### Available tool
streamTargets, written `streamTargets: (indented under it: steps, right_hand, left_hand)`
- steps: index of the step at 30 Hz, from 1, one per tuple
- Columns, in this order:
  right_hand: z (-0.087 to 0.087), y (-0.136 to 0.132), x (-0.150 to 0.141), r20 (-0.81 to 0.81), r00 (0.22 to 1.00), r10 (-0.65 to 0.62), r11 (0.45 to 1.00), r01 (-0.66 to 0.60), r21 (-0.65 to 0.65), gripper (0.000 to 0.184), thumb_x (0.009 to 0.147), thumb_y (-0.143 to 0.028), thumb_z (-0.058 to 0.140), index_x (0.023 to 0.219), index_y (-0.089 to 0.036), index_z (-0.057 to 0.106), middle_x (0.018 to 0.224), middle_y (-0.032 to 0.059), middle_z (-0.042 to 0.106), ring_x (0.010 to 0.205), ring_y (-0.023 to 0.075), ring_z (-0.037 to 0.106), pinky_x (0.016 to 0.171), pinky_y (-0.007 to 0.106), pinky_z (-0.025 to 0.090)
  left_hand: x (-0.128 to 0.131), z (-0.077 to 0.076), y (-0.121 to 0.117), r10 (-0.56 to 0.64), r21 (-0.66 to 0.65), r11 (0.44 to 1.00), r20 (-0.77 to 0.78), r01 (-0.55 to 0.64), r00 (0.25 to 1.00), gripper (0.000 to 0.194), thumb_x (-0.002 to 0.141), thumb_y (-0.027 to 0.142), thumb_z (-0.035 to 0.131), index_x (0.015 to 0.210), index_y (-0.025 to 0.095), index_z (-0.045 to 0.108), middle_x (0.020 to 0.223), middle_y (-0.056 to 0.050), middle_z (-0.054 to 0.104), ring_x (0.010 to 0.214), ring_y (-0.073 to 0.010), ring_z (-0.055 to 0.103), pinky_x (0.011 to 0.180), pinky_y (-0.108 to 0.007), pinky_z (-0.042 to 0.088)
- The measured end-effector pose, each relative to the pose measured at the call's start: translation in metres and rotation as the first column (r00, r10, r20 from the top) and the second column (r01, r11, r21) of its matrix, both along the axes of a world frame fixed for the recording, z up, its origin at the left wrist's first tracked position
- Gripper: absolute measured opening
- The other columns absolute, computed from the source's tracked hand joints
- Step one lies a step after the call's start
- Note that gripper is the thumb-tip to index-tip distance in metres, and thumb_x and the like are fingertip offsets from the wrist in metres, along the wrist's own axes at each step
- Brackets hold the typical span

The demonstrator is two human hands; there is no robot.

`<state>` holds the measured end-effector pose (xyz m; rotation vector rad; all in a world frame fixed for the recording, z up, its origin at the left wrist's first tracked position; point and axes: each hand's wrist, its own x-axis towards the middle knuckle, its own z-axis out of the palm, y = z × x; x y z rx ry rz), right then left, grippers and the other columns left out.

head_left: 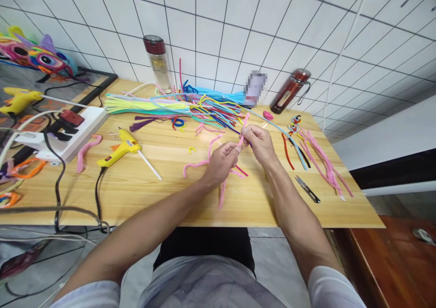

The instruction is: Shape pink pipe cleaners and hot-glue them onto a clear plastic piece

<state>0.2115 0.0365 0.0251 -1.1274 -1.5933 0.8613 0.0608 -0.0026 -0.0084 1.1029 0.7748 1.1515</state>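
Observation:
A pink pipe cleaner point(245, 119) is pinched between my two hands above the middle of the table, its upper end sticking up past the fingers. My left hand point(223, 160) grips its lower part, and my right hand point(257, 140) closes on it a little higher. Beneath and around my left hand, bent pink pipe cleaners point(196, 165) spread out on the wood, partly covered by the hand. A small yellow curl point(192, 150) lies to their left. Black thread snips point(308, 190) rest to the right of my right forearm.
Bundled coloured pipe cleaners point(146, 106) stretch along the back. A yellow glue gun point(122, 148) and a white power strip point(73, 135) with cords occupy the left. More pink strips point(325, 162) lie at right. A glass bottle point(158, 65) and a red flask point(291, 90) stand by the wall.

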Motion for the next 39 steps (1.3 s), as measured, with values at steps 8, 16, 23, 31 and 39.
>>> streamTargets:
  steps: [8, 16, 23, 31, 39]
  right_hand:
    - [0.003, 0.005, 0.007, -0.062, 0.977, -0.206, 0.971, 0.212, 0.114, 0.045, 0.094, -0.058, 0.066, 0.068, -0.021, 0.061, 0.056, -0.004, 0.049, 0.053, 0.0113, 0.042, 0.056, 0.026, 0.037]
    - [0.001, 0.007, 0.012, -0.057, 0.996, -0.069, 0.998, 0.069, -0.004, 0.057, 0.086, -0.076, 0.064, 0.075, -0.021, 0.066, 0.059, -0.0022, 0.055, 0.053, 0.0118, 0.047, 0.052, 0.025, 0.038]
    - [-0.006, 0.009, 0.006, -0.115, 0.981, -0.153, 0.987, 0.146, -0.072, 0.056, 0.086, -0.076, 0.064, 0.073, -0.021, 0.066, 0.052, -0.0033, 0.051, 0.046, 0.0109, 0.04, 0.047, 0.025, 0.032]
    - [-0.012, 0.004, -0.008, -0.151, 0.966, -0.209, 0.978, 0.208, -0.023, 0.047, 0.09, -0.064, 0.067, 0.072, -0.021, 0.066, 0.061, -0.0018, 0.059, 0.051, 0.0103, 0.044, 0.051, 0.025, 0.036]
    - [-0.01, 0.011, -0.006, -0.222, 0.933, -0.285, 0.958, 0.28, -0.056, 0.05, 0.088, -0.069, 0.063, 0.076, -0.021, 0.062, 0.064, -0.0017, 0.06, 0.049, 0.01, 0.047, 0.046, 0.025, 0.035]
  left_hand:
    - [-0.002, -0.008, 0.001, -0.169, -0.029, 0.985, 0.01, 0.169, 0.986, 0.039, 0.087, 0.052, 0.066, 0.098, 0.014, 0.07, 0.061, 0.003, 0.057, 0.052, -0.0085, 0.044, 0.052, -0.023, 0.031]
    - [0.001, -0.013, 0.001, -0.182, -0.122, 0.975, 0.055, 0.188, 0.982, 0.038, 0.085, 0.05, 0.071, 0.098, 0.014, 0.072, 0.062, 0.003, 0.059, 0.049, -0.0074, 0.044, 0.049, -0.022, 0.03]
    - [0.001, -0.021, -0.001, -0.24, -0.146, 0.958, 0.074, 0.249, 0.968, 0.046, 0.088, 0.055, 0.068, 0.106, 0.013, 0.073, 0.056, 0.007, 0.046, 0.043, -0.0067, 0.039, 0.046, -0.023, 0.03]
    - [-0.003, -0.01, -0.004, -0.226, 0.064, 0.966, -0.256, 0.25, 0.94, 0.039, 0.091, 0.053, 0.062, 0.084, 0.016, 0.073, 0.057, 0.005, 0.04, 0.053, -0.01, 0.036, 0.05, -0.024, 0.027]
    - [-0.002, -0.008, -0.011, -0.301, 0.061, 0.94, -0.311, 0.335, 0.901, 0.043, 0.091, 0.057, 0.059, 0.082, 0.016, 0.071, 0.055, 0.006, 0.039, 0.052, -0.0108, 0.038, 0.051, -0.024, 0.029]
